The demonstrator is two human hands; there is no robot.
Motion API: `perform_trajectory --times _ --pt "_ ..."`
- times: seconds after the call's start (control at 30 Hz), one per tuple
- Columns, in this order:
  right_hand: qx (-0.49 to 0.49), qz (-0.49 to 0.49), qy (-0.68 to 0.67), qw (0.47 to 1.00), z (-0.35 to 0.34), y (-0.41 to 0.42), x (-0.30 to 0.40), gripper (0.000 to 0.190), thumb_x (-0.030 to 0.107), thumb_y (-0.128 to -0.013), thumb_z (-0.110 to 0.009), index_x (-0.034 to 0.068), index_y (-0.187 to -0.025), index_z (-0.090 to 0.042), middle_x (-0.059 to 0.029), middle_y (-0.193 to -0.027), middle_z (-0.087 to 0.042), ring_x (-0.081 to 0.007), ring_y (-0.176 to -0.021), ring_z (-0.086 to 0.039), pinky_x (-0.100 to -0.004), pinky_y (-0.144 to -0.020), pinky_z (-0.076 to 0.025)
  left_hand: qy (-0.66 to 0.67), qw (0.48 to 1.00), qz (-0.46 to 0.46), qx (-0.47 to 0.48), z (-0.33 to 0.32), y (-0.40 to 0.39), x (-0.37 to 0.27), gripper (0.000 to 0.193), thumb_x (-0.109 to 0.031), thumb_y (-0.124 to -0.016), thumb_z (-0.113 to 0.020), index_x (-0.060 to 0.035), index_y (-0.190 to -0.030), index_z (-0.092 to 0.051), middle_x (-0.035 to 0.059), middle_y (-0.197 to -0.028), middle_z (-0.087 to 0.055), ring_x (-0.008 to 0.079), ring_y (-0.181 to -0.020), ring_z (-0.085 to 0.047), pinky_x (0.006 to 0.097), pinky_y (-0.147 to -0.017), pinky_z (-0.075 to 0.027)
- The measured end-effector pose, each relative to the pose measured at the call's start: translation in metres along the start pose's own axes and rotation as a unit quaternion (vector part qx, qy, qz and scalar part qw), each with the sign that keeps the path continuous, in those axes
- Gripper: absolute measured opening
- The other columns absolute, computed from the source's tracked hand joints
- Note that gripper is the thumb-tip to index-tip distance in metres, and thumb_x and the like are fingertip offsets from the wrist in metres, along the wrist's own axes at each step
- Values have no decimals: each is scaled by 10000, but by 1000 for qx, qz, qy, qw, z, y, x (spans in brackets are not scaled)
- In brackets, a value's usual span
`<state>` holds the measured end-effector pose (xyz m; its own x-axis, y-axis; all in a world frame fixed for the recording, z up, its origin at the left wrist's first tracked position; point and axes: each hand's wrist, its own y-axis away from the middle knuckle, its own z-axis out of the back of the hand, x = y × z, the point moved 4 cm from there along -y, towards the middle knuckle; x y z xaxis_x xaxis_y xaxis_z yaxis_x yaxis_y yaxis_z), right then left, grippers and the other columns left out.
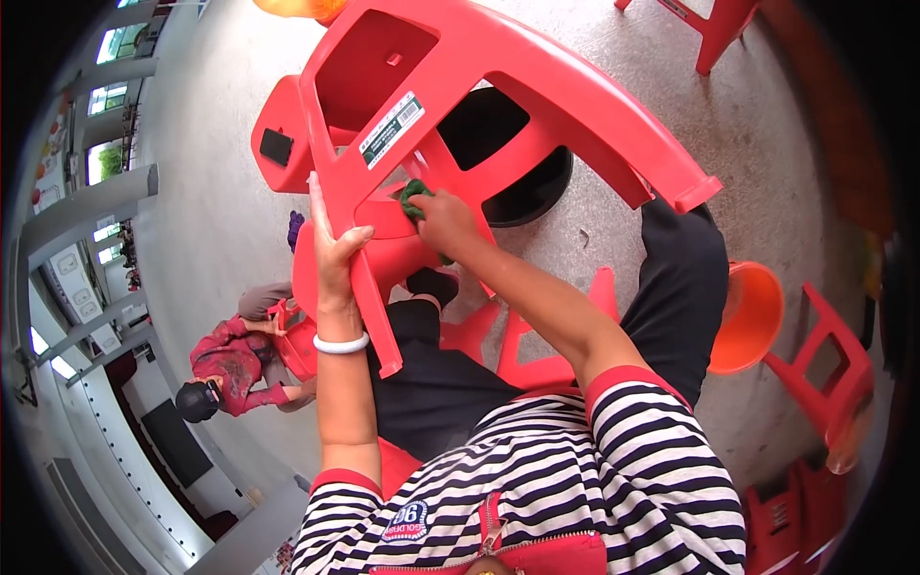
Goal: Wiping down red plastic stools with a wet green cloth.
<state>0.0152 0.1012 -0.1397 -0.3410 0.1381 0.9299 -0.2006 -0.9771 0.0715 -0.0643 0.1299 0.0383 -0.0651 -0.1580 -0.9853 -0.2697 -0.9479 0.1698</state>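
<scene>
A red plastic stool [517, 54] is tipped on its side in front of me, its legs spread and a printed label [392, 129] on one side panel. My left hand [336, 255], with a white bangle at the wrist, grips one leg, thumb at its edge and fingers stretched along it. Bunched in my right hand [447, 221] is a green cloth [414, 198], pressed to the stool among its legs. The far fingers of that hand are hidden. Through the stool's openings a round black object [535, 198] shows on the floor.
Beyond, a dark flat object [276, 146] lies on another red stool [269, 108]. A seated person [230, 359] at left handles a red stool. An orange bucket [751, 316] stands by my right leg, near another red stool [848, 370]. Purple fabric [295, 230] lies at left.
</scene>
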Motion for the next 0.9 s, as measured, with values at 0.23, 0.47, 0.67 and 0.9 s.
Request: perform_trajectory --times 0.23,0.47,0.67,0.9 --pt "-27 55 -84 995 8 18 29 445 74 -783 -693 178 -1216 -673 -168 -1015 -623 -384 -891 -635 -494 -760 -513 -18 1000 -4 -7 -2 1 0 1118 -63 -696 -705 -46 -1612 -64 154 -1458 -435 222 -1191 -555 339 -989 -484" --pt "-44 49 -19 998 4 4 32 455 87 -797 -691 188 -1239 -657 -171 -998 -614 -387 -890 -632 -493 -755 -512 -11 1000 6 -3 3 -3 1 1080 -75 -722 -679 -43 -1611 -69 143 -1361 -490 181 -1052 -585 300 -911 -507" --pt "-14 26 -21 999 -1 23 38 389 120 -837 -661 224 -1212 -675 -173 -937 -631 -392 -879 -648 -507 -735 -521 -20 1000 1 -16 10 3 -2 1078 -75 -728 -678 -51 -1614 -65 131 -1365 -483 158 -1023 -582 282 -882 -510" --pt "15 -83 2 996 -16 -17 -10 338 196 -860 -639 225 -1193 -690 -182 -957 -652 -390 -873 -660 -500 -766 -530 8 1000 -14 2 0 -6 6 1090 -74 -723 -690 -57 -1616 -66 126 -1368 -489 163 -1015 -585 289 -884 -512"
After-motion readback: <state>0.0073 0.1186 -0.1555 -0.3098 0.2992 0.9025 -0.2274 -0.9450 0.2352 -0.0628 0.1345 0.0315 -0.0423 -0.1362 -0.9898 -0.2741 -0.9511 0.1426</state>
